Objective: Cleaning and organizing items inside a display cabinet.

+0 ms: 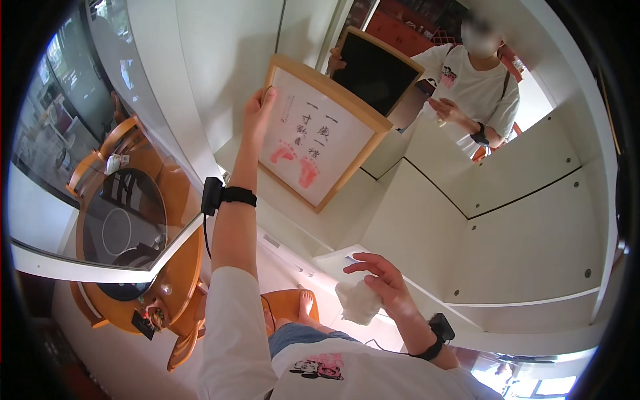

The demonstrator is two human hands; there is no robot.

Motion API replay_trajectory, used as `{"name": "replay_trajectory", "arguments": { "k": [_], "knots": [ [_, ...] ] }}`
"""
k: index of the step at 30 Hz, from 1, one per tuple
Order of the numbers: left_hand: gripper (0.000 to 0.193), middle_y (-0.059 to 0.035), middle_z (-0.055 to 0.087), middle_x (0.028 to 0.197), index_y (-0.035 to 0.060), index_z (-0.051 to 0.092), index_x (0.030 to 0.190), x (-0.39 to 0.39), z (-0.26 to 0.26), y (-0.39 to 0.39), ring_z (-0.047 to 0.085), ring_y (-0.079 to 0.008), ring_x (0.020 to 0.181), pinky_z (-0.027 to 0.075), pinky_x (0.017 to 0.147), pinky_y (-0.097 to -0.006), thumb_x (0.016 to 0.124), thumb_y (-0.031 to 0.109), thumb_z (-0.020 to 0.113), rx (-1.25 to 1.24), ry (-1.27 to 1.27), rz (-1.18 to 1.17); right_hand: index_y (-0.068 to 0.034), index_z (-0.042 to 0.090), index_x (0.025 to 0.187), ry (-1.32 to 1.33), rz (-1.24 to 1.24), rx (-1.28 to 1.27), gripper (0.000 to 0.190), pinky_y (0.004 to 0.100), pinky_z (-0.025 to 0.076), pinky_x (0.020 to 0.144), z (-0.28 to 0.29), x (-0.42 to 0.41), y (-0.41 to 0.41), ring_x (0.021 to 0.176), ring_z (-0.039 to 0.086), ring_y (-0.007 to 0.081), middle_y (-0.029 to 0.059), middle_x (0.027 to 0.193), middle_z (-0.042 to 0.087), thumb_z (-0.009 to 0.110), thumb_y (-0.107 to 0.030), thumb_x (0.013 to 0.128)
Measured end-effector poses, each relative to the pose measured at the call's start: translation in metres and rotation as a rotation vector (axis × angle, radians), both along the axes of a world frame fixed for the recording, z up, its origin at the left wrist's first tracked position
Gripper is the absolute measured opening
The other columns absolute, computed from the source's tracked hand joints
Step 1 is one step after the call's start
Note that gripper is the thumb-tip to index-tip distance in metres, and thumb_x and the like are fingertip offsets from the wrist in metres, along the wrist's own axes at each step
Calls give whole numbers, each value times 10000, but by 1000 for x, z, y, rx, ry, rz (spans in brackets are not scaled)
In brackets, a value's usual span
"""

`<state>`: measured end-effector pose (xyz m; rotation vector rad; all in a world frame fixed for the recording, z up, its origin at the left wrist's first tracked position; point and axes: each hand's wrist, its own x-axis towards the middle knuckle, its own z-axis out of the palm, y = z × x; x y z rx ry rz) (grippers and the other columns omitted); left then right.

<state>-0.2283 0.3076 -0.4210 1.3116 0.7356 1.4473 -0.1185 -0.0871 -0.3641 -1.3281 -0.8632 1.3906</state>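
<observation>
My left hand (258,114) grips the left edge of a light-wood picture frame (327,204), with the thumb on its front. Behind its pane is a white sheet (296,127) with brush writing and two pink footprints. The frame is tilted inside a pale cabinet and seems to touch or hover just above its shelf (345,227); I cannot tell which. Lower right, my right hand (389,287) holds a crumpled white cloth (356,302), its fingers partly spread. A mirror (530,95) at the cabinet's back reflects the frame's black back and my upper body.
An open glass cabinet door (172,240) stands at the left. Beyond and below it are a round wooden table (187,280) with a dark turntable and wooden chairs (182,350). My bare foot (305,303) rests on an orange-brown seat (282,300). Shelf dividers (415,225) rise at the right.
</observation>
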Motion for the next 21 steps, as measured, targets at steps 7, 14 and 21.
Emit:
{"name": "replay_trajectory", "arguments": {
  "k": [7,14,21],
  "knots": [
    [483,16,515,720,1,591,887,-4,0,5,446,-78,687,379,625,-238,853,481,548,-23,7,-70,-52,441,1248,-26,33,-15,376,217,439,731,-9,-1,-1,844,543,83,88,1096,573,439,-73,873],
    [541,-41,548,690,-22,582,849,6,-1,12,480,-105,649,405,592,-282,831,518,550,57,164,48,-53,450,1241,3,20,-51,372,230,450,741,-7,-9,-6,842,557,95,77,1058,581,449,-69,870],
    [547,-32,567,732,-31,605,942,-3,-4,16,502,-110,710,424,652,-269,840,503,549,-21,288,39,-61,432,1259,-17,10,-68,372,244,419,809,-13,-10,-11,940,522,108,77,1106,555,441,-98,889]
  ]
}}
